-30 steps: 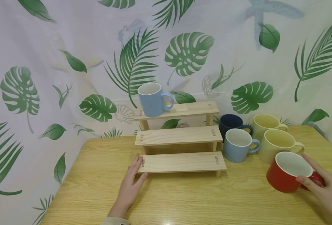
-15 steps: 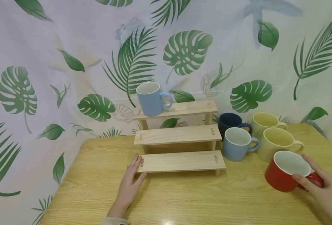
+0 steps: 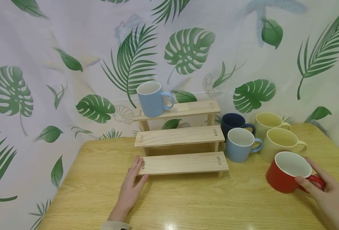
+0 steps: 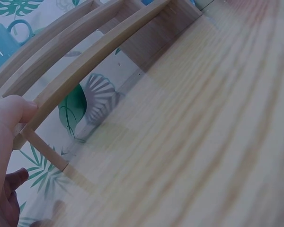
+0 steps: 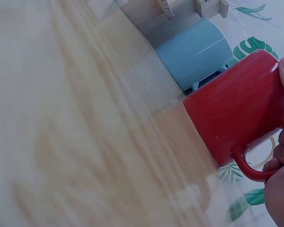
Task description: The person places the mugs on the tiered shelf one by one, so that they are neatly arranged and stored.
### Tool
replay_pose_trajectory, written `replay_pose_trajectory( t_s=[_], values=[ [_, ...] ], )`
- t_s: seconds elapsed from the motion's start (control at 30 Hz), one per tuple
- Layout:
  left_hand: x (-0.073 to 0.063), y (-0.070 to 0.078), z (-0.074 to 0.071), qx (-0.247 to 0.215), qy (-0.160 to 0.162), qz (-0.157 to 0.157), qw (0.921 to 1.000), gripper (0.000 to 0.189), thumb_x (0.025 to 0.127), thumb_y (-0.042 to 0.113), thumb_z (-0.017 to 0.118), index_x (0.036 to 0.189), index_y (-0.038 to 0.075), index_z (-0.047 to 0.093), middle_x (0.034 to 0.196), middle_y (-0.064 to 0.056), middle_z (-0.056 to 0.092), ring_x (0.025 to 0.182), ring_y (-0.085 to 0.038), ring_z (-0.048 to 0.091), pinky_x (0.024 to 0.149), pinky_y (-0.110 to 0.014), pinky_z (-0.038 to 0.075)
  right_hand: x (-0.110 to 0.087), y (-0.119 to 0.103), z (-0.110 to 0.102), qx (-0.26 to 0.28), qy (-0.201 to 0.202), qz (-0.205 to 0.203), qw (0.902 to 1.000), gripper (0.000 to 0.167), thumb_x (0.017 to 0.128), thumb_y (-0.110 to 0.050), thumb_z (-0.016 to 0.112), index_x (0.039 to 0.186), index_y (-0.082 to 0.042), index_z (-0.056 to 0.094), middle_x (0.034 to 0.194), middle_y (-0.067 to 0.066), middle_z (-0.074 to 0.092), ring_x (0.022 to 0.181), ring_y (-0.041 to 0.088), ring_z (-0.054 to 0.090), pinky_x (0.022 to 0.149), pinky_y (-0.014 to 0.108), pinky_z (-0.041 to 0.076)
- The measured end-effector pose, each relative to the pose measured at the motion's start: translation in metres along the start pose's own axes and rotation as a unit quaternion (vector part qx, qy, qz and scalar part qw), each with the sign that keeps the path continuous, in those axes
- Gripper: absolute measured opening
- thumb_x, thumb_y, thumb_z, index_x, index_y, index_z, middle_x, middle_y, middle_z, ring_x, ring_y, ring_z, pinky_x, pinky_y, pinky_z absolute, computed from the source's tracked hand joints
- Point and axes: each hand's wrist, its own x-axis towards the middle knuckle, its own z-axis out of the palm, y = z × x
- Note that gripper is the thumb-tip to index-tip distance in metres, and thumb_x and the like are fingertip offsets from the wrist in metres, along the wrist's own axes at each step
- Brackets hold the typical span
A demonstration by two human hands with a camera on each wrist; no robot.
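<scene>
My right hand (image 3: pixel 327 191) grips a red mug (image 3: pixel 282 177) with a white inside by its handle, thumb near the rim. In the right wrist view the red mug (image 5: pixel 241 109) stands close over the table, in front of a light blue mug (image 5: pixel 196 54). My left hand (image 3: pixel 130 188) rests at the left end of the lowest step of a three-step wooden shelf (image 3: pixel 183 164), fingers fairly straight. The left wrist view has the thumb (image 4: pixel 21 109) against the front edge of that step. On the top step's left side stands another light blue mug (image 3: pixel 151 100).
Right of the shelf a light blue mug (image 3: pixel 239 147), a dark blue mug (image 3: pixel 227 123) and two yellow mugs (image 3: pixel 275 151) stand grouped on the wooden table (image 3: pixel 186 204). A leaf-patterned cloth (image 3: pixel 100 41) hangs behind and to the left.
The red mug has shifted slightly left in my right hand. My left hand stays at the shelf's end. The whole head view has drifted a little.
</scene>
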Motion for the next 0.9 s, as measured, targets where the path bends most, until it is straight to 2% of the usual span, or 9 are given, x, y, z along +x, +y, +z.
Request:
replay_pose_trajectory(
  t_s=[0.23, 0.57, 0.7, 0.77, 0.9],
  values=[
    [0.001, 0.002, -0.001, 0.005, 0.003, 0.0, 1.0, 0.061, 0.098, 0.033, 0.053, 0.152, 0.018, 0.028, 0.158, -0.003, 0.017, 0.143, -0.018, 0.015, 0.114, -0.048, 0.005, 0.003, 0.004, 0.001, 0.03, -0.006, -0.017, 0.9994, 0.07, 0.087, -0.007, 0.069, 0.146, -0.03, 0.041, 0.091, -0.031, 0.061, 0.076, -0.012, 0.061, 0.059, 0.013, 0.051],
    [0.0, 0.0, -0.004, 0.006, 0.012, 0.005, 0.9999, 0.061, 0.098, 0.031, 0.055, 0.152, 0.018, 0.03, 0.158, -0.005, 0.019, 0.143, -0.023, 0.017, 0.114, -0.051, 0.006, 0.001, 0.004, 0.008, 0.034, 0.021, 0.018, 0.999, 0.068, 0.085, -0.011, 0.073, 0.143, -0.033, 0.045, 0.094, -0.032, 0.057, 0.078, -0.015, 0.056, 0.065, 0.003, 0.044],
    [0.002, -0.002, -0.003, 0.007, 0.008, 0.004, 0.9999, 0.061, 0.098, 0.033, 0.055, 0.152, 0.02, 0.03, 0.158, -0.004, 0.019, 0.143, -0.02, 0.017, 0.114, -0.05, 0.006, 0.0, 0.003, 0.011, 0.083, 0.028, 0.04, 0.9954, 0.068, 0.083, -0.01, 0.074, 0.142, -0.032, 0.047, 0.099, -0.03, 0.058, 0.081, -0.015, 0.056, 0.065, 0.003, 0.044],
    [0.002, -0.003, -0.003, 0.008, 0.008, 0.007, 0.9999, 0.061, 0.098, 0.033, 0.055, 0.152, 0.019, 0.03, 0.158, -0.005, 0.019, 0.143, -0.022, 0.017, 0.114, -0.051, 0.007, -0.001, 0.001, 0.014, 0.131, 0.026, 0.051, 0.9898, 0.068, 0.083, -0.008, 0.075, 0.141, -0.03, 0.048, 0.099, -0.029, 0.061, 0.081, -0.014, 0.057, 0.065, 0.004, 0.045],
    [0.002, -0.003, -0.002, 0.006, 0.008, 0.005, 0.9999, 0.061, 0.098, 0.032, 0.056, 0.151, 0.019, 0.031, 0.158, -0.005, 0.02, 0.143, -0.022, 0.018, 0.114, -0.051, 0.007, -0.003, -0.008, 0.019, 0.168, 0.013, 0.063, 0.9838, 0.066, 0.081, -0.007, 0.075, 0.139, -0.027, 0.052, 0.094, -0.023, 0.066, 0.079, -0.01, 0.057, 0.064, 0.006, 0.046]
  ],
)
